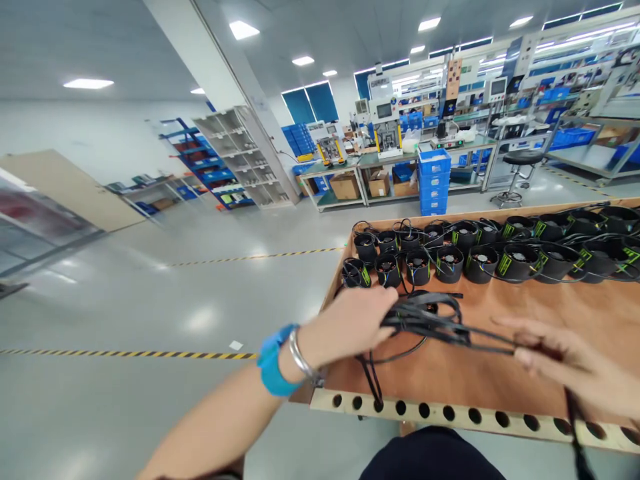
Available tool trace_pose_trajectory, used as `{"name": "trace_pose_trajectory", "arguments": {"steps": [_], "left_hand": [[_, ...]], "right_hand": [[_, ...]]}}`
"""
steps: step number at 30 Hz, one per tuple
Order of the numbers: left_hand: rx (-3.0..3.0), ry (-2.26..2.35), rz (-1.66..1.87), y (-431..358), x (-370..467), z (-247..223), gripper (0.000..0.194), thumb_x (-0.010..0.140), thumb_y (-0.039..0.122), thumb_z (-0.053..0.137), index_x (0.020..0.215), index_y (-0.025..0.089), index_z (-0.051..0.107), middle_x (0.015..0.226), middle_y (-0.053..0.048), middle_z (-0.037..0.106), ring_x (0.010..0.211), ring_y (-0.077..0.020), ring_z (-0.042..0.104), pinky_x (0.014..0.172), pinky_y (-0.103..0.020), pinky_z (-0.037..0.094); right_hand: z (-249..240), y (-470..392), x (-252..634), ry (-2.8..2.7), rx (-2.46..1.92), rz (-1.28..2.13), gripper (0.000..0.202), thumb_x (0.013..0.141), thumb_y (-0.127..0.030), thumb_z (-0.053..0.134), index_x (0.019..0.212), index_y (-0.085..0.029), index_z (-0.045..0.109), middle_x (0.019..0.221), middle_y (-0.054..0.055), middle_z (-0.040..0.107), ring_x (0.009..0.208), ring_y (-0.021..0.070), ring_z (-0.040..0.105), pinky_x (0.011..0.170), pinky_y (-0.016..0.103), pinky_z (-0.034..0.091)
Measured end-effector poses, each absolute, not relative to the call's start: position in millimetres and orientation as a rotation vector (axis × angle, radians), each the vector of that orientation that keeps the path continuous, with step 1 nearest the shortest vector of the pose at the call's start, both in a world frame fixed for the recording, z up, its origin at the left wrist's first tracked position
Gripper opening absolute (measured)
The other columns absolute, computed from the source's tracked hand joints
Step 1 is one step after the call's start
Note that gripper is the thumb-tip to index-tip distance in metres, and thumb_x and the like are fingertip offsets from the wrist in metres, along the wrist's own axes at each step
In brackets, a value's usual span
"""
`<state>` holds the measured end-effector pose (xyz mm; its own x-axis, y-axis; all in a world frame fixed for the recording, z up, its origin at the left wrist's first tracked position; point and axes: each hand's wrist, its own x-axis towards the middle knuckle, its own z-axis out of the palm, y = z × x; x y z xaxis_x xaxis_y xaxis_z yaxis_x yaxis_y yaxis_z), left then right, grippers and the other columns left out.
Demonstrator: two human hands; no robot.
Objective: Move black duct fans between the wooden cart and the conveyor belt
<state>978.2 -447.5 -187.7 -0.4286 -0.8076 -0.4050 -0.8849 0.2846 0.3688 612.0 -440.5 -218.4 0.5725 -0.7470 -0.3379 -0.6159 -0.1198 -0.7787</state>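
Head view: left hand is closed on a bundle of black cables over the wooden table. Right hand pinches the cable strands running from the bundle, fingers together on them. Two rows of black fans stand just beyond the bundle.

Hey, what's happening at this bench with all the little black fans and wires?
A person stands at a wooden board and holds a bundle of black cables with both hands. The left hand grips the looped end; the right hand has the strands running through its fingers. Behind the bundle, two rows of small black fans sit on the board.
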Motion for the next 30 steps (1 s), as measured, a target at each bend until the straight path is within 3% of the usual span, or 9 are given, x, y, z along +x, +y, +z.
{"name": "trace_pose_trajectory", "arguments": {"steps": [1, 3, 6, 9, 12, 17, 20, 27, 30], "left_hand": [[-1.624, 2.416, 0.779, -463.8, 989.7, -182.5, 0.028, 0.081, 0.043, 0.047, 0.096, 0.019, 0.048, 0.093, -0.001, 0.055, 0.081, -0.0127, 0.05, 0.07, -0.026, 0.035], [-1.574, 2.41, 0.836, -496.5, 1007.1, -187.4, 0.028, 0.078, 0.042, 0.051, 0.091, 0.016, 0.051, 0.086, 0.0, 0.056, 0.074, -0.0086, 0.047, 0.066, -0.022, 0.035], [-1.367, 2.267, 1.025, -537.1, 1015.1, -229.2, 0.041, 0.074, 0.052, 0.056, 0.087, 0.013, 0.055, 0.083, -0.001, 0.057, 0.068, -0.0074, 0.047, 0.061, -0.02, 0.035], [-1.223, 2.065, 1.2, -562.3, 1008.8, -283.5, 0.047, 0.074, 0.057, 0.055, 0.081, 0.011, 0.057, 0.079, -0.003, 0.057, 0.067, -0.0086, 0.047, 0.059, -0.021, 0.034], [-1.206, 1.982, 1.259, -576.3, 1003.4, -320.3, 0.047, 0.074, 0.055, 0.053, 0.08, 0.009, 0.058, 0.081, -0.003, 0.058, 0.061, -0.0067, 0.043, 0.057, -0.021, 0.033], [-1.189, 2.084, 1.205, -587.6, 1009.7, -345.9, 0.054, 0.07, 0.063, 0.053, 0.081, 0.011, 0.058, 0.082, -0.004, 0.058, 0.065, -0.0098, 0.046, 0.059, -0.023, 0.034], [-1.263, 2.175, 1.224, -585.4, 1013.8, -356.3, 0.05, 0.071, 0.059, 0.055, 0.091, 0.013, 0.059, 0.086, -0.003, 0.059, 0.073, -0.0104, 0.049, 0.061, -0.021, 0.034], [-1.312, 2.018, 1.463, -574.2, 1015.1, -370.8, 0.057, 0.072, 0.066, 0.05, 0.084, 0.011, 0.059, 0.075, -0.002, 0.054, 0.06, -0.0058, 0.041, 0.053, -0.02, 0.031], [-1.309, 2.03, 1.453, -570.2, 1012.6, -371.7, 0.054, 0.074, 0.064, 0.05, 0.088, 0.013, 0.058, 0.081, -0.002, 0.056, 0.065, -0.0076, 0.045, 0.056, -0.021, 0.034]], "right_hand": [[-215.7, -458.0, 608.7, 1.138, -1.88, -0.205, 0.038, 0.093, -0.04, 0.048, 0.131, -0.034, 0.047, 0.084, 0.001, 0.057, 0.073, 0.0099, 0.055, 0.063, 0.02, 0.048], [-215.6, -495.7, 611.2, 1.158, -1.99, -0.218, 0.032, 0.092, -0.041, 0.049, 0.121, -0.031, 0.057, 0.085, 0.001, 0.059, 0.068, 0.0102, 0.051, 0.057, 0.021, 0.042], [-233.8, -546.8, 630.8, 1.162, -2.033, -0.134, 0.037, 0.091, -0.049, 0.047, 0.11, -0.022, 0.064, 0.095, 0.003, 0.061, 0.082, 0.0144, 0.054, 0.074, 0.027, 0.043], [-269.4, -578.9, 649.1, 1.191, -2.026, -0.006, 0.05, 0.089, -0.056, 0.042, 0.092, -0.012, 0.065, 0.082, 0.006, 0.057, 0.074, 0.0145, 0.047, 0.069, 0.028, 0.037], [-302.6, -590.5, 653.4, 1.269, -2.07, 0.067, 0.053, 0.088, -0.058, 0.038, 0.077, -0.009, 0.058, 0.068, 0.005, 0.046, 0.065, 0.0125, 0.038, 0.062, 0.028, 0.03], [-319.6, -588.8, 650.4, 1.286, -1.984, 0.079, 0.054, 0.09, -0.059, 0.036, 0.075, -0.011, 0.055, 0.068, 0.005, 0.05, 0.064, 0.0127, 0.043, 0.062, 0.027, 0.033], [-316.0, -588.6, 655.5, 1.421, -2.103, 0.064, 0.05, 0.087, -0.058, 0.038, 0.076, -0.013, 0.059, 0.07, 0.004, 0.054, 0.065, 0.0138, 0.046, 0.063, 0.028, 0.034], [-316.6, -579.9, 667.8, 1.628, -2.269, 0.036, 0.039, 0.088, -0.051, 0.04, 0.085, -0.02, 0.062, 0.083, -0.001, 0.063, 0.074, 0.0149, 0.057, 0.067, 0.028, 0.038], [-319.0, -572.3, 669.3, 1.763, -2.404, -0.076, 0.035, 0.09, -0.049, 0.044, 0.087, -0.021, 0.063, 0.084, -0.003, 0.063, 0.074, 0.0166, 0.059, 0.064, 0.029, 0.036]]}}
